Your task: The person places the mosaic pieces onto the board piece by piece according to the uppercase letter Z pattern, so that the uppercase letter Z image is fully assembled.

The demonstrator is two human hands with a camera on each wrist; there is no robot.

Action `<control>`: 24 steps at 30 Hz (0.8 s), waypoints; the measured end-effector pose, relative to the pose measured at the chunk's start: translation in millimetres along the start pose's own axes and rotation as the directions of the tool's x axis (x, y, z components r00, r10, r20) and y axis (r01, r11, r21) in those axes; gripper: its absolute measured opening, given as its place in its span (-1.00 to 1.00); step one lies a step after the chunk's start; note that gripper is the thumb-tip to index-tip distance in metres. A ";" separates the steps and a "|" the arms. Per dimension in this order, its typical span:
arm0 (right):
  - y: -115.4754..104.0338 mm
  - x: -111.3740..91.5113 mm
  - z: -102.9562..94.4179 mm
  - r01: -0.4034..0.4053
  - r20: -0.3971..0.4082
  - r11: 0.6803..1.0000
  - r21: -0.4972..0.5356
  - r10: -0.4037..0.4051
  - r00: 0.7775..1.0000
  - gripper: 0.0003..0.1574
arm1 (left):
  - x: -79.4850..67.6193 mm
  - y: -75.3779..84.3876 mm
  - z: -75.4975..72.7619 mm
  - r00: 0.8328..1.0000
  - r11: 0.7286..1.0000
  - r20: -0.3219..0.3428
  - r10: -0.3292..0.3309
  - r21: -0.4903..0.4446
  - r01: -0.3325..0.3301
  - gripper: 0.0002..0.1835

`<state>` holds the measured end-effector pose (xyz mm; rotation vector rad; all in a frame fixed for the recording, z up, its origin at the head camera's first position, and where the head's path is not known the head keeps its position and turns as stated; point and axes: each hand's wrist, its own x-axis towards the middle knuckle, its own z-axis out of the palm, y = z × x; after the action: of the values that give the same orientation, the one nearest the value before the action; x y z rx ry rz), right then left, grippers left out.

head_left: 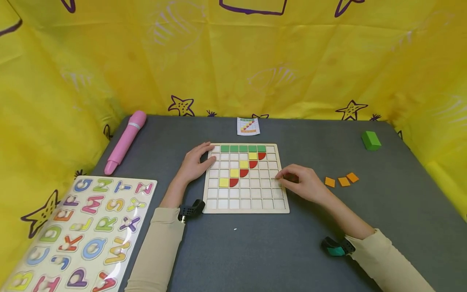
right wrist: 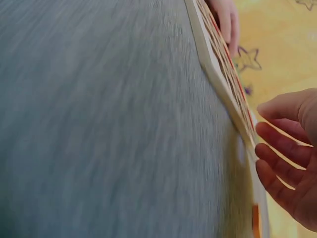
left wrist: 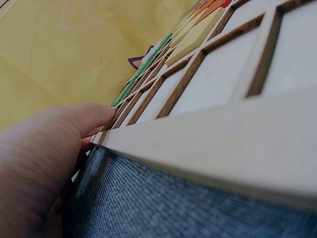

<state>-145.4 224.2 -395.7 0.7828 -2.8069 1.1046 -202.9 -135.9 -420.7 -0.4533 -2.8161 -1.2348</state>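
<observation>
A pale wooden grid board [head_left: 255,205] lies on the dark table. Green squares [head_left: 243,149] run along its top row, with yellow squares [head_left: 234,173] and red quarter-round pieces [head_left: 243,173] stepping diagonally below. My left hand [head_left: 194,163] rests at the board's upper left corner; in the left wrist view, the left hand's digits [left wrist: 94,116] touch the frame. At the right edge is my right hand [head_left: 303,182], its fingers loosely bent over the rim. Nothing shows between the right hand's fingers [right wrist: 285,171] in the right wrist view.
Three orange square tiles [head_left: 343,181] lie right of the right hand, and a green block [head_left: 371,140] stands farther back. Behind the board is a small pattern card [head_left: 248,126]. A letter puzzle board [head_left: 87,227] and a pink microphone-like toy [head_left: 125,142] occupy the left side.
</observation>
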 end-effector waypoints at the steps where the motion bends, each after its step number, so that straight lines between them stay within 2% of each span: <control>1: 3.3 -3.0 -2.6 0.001 -0.013 1.000 -0.012 -0.001 1.000 -0.86 | 0.0 -0.1 -0.1 1.000 1.000 0.001 0.000 0.000 0.000 -0.47; 7: 19.2 -18.9 -20.2 -0.001 -0.082 0.991 -0.135 -0.010 0.997 -0.83 | 0.3 -1.2 0.8 1.000 1.000 0.001 0.001 0.007 -0.001 -0.47; 12: 27.3 -27.4 -34.4 -0.064 -0.074 0.976 -0.210 0.050 0.996 -0.78 | 0.6 -1.3 1.0 1.000 1.000 -0.002 -0.007 0.014 0.007 -0.47; 15: 30.3 -29.5 -37.9 -0.095 -0.050 0.972 -0.214 0.086 0.995 -0.74 | 0.5 -1.2 1.0 1.000 1.000 -0.003 -0.009 0.014 0.009 -0.47; 24: 34.7 -28.2 -34.0 -0.049 -0.019 0.987 -0.153 0.046 0.999 -0.64 | 0.3 -1.5 0.8 1.000 1.000 -0.003 -0.003 0.011 0.003 -0.47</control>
<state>-142.0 280.3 -397.8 0.6944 -2.8690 0.8825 -203.5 -136.2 -422.3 -0.4464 -2.8204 -1.2187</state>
